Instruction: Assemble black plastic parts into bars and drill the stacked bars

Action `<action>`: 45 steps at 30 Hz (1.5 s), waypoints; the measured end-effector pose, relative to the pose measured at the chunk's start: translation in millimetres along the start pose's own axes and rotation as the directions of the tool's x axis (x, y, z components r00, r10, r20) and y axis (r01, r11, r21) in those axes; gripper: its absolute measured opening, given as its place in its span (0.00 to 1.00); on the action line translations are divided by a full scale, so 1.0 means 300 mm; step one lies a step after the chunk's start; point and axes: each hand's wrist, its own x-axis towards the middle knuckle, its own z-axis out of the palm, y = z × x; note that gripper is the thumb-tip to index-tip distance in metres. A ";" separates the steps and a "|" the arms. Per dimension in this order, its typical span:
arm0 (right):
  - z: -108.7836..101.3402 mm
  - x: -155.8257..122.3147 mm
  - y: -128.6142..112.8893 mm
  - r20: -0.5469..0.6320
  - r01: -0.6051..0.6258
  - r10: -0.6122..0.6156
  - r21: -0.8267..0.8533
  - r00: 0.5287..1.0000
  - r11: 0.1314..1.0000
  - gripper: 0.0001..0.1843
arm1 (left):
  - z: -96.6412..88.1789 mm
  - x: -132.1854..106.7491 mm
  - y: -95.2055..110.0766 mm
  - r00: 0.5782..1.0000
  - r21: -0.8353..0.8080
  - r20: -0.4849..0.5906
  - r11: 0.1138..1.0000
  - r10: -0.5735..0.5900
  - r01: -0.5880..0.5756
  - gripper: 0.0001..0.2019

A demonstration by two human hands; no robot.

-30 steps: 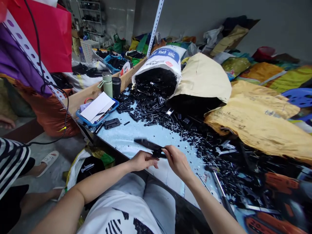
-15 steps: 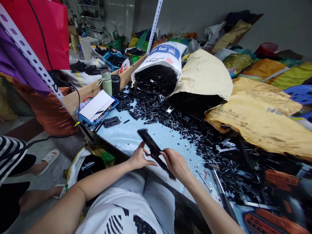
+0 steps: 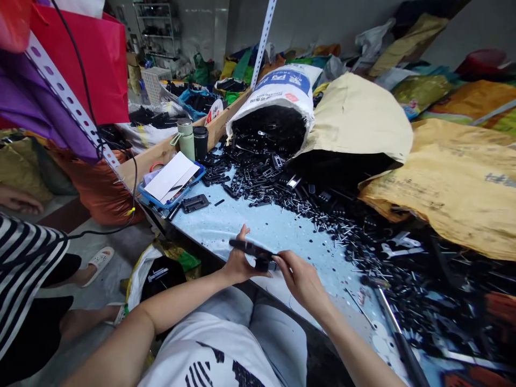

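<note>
Both my hands hold one long flat black plastic part (image 3: 252, 249) just above the near edge of the light blue table (image 3: 258, 223). My left hand (image 3: 237, 262) grips it from below with one finger raised. My right hand (image 3: 300, 277) pinches its right end. Beyond them a heap of small black plastic parts (image 3: 282, 183) spills from an open white sack (image 3: 278, 97) lying on its side.
A blue tray with white paper (image 3: 171, 180), a green flask (image 3: 186, 138) and a dark cup (image 3: 200, 142) stand at the table's left. Yellow sacks (image 3: 455, 177) lie right. A metal rod (image 3: 397, 336) lies near right. A person in a striped top (image 3: 24, 279) sits left.
The black part was tilted up and away half a second ago; now it lies nearly level between my hands. The camera has shifted a little to the left.
</note>
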 end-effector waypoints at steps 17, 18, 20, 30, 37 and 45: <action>0.008 0.058 -0.036 -0.051 0.036 -0.042 -0.111 0.998 0.993 0.20 | -0.058 0.008 0.063 0.988 0.002 -0.118 0.995 0.097 -0.097 0.63; 0.007 0.060 -0.037 -0.044 0.045 -0.051 -0.123 0.998 0.991 0.21 | -0.066 0.014 0.072 0.980 -0.012 -0.170 0.994 0.101 -0.105 0.60; 0.008 0.057 -0.048 -0.018 0.057 -0.060 -0.125 0.998 0.991 0.21 | -0.079 0.049 0.077 0.966 -0.016 -0.253 0.998 0.054 -0.060 0.53; 0.000 0.029 -0.027 -0.025 -0.047 0.045 -0.094 0.999 0.995 0.21 | -0.022 0.039 -0.005 0.995 -0.006 0.082 0.998 0.060 -0.059 0.66; 0.014 0.007 -0.006 0.037 -0.006 0.011 -0.145 0.999 0.989 0.21 | -0.021 0.093 0.013 0.985 0.001 -0.148 0.996 -0.092 0.094 0.54; 0.015 0.007 0.065 -0.080 -0.144 0.128 -0.244 0.988 0.959 0.24 | -0.092 0.206 0.052 0.985 0.129 -0.067 0.980 0.157 -0.148 0.66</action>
